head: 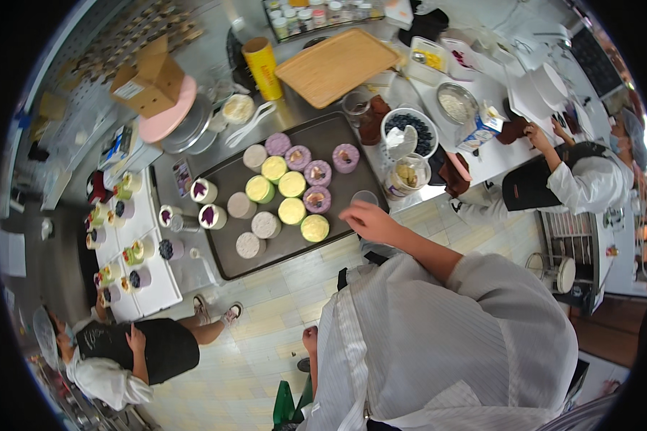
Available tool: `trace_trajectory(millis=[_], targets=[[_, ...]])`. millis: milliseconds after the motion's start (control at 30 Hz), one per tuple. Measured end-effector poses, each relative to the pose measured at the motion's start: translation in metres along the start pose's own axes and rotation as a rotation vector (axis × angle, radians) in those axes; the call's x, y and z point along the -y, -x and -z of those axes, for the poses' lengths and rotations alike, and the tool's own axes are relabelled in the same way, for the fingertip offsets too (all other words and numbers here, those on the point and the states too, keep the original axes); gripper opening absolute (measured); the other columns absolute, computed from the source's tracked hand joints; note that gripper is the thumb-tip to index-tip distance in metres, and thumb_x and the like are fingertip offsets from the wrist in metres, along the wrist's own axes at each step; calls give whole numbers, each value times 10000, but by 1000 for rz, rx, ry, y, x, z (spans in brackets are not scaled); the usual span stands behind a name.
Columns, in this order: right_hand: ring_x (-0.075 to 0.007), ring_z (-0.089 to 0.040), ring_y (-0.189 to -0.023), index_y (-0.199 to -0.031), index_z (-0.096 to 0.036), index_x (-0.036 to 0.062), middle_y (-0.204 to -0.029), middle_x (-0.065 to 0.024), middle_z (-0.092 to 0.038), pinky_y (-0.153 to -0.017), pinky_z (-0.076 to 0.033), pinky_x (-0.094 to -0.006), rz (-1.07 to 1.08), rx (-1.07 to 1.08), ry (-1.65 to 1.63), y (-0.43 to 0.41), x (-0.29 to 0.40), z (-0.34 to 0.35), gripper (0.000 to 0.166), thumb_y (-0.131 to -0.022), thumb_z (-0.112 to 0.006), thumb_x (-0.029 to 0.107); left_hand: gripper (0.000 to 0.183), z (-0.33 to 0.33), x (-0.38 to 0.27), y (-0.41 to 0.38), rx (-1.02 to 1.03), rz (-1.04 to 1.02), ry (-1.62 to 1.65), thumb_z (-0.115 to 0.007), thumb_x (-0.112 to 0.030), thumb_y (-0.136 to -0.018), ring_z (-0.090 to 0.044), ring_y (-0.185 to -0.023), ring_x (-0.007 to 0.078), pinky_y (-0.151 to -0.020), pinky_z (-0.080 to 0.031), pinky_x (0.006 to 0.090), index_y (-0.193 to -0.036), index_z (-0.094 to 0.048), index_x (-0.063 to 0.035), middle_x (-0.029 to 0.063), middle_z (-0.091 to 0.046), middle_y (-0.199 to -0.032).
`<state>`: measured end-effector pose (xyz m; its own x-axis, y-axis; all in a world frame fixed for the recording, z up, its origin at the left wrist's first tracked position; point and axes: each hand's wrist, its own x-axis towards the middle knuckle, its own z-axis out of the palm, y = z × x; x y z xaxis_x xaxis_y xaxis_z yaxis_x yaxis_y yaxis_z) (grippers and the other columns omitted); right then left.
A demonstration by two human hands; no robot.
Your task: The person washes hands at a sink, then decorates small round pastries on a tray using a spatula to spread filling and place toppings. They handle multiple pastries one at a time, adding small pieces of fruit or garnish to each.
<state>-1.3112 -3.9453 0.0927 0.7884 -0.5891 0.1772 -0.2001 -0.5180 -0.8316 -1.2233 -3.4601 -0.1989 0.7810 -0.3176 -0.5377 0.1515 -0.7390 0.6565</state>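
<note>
My right hand [369, 220] is over the right front edge of a dark baking tray [280, 256], its fingers bent, beside a small clear cup [365, 199]. Whether it holds anything I cannot tell. My left hand [310, 340] hangs low beside my body, fingers curled, their inner side hidden. On the tray are several small round cakes: purple ones with a dark topping [317, 199], green-sided ones with pale yellow tops [292, 210], speckled greyish ones [266, 224] and white ones with a purple piece on top [213, 216].
A bucket of blueberries [410, 129], a jar [408, 175] and a milk carton [480, 129] stand right of the tray. Behind lie a wooden tray [337, 67] and a yellow roll [262, 67]. Decorated cups cover white boards [159, 291] at left. Co-workers stand left [140, 350] and right [587, 178].
</note>
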Motion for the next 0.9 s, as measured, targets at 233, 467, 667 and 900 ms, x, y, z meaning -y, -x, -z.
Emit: trace_trajectory(millis=[233, 467, 667, 900], targets=[[-155, -577, -671, -1042, -639, 42, -784, -44, -588, -622, -473, -277, -199, -471, 242, 81, -10, 159, 209, -837, -605, 17, 270, 2, -12, -9, 178, 96, -337, -606, -265, -855, -631, -650, 206, -618, -498, 342, -914, -652, -6, 113, -678, -732], [-77, -524, -669, -1053, -619, 45, -780, -7, -584, -596, -405, -220, -749, -841, -297, 52, -66, 254, 214, -865, -554, 125, 338, -1, -73, -66, 209, 2, -275, -611, -298, -827, -666, -702, 237, -678, -514, 362, -934, -663, 18, 124, -698, -734], [-62, -538, -708, -1037, -642, 77, -821, 12, -616, -643, -437, -208, -705, -360, -527, -75, -81, 253, 177, -904, -606, 189, 313, -9, -168, -43, 214, 195, 130, -587, -271, -907, -547, -571, 131, -557, -458, 300, -1025, -625, 16, 133, -696, -814], [-332, -638, -837, -983, -661, 25, -891, -142, -685, -761, -504, -409, -24, 134, 265, -218, -147, 213, 179, -852, -568, 104, 304, -15, -109, 7, 126, 207, -130, -602, -280, -896, -634, -759, 206, -710, -501, 341, -1075, -631, -37, 129, -698, -859]])
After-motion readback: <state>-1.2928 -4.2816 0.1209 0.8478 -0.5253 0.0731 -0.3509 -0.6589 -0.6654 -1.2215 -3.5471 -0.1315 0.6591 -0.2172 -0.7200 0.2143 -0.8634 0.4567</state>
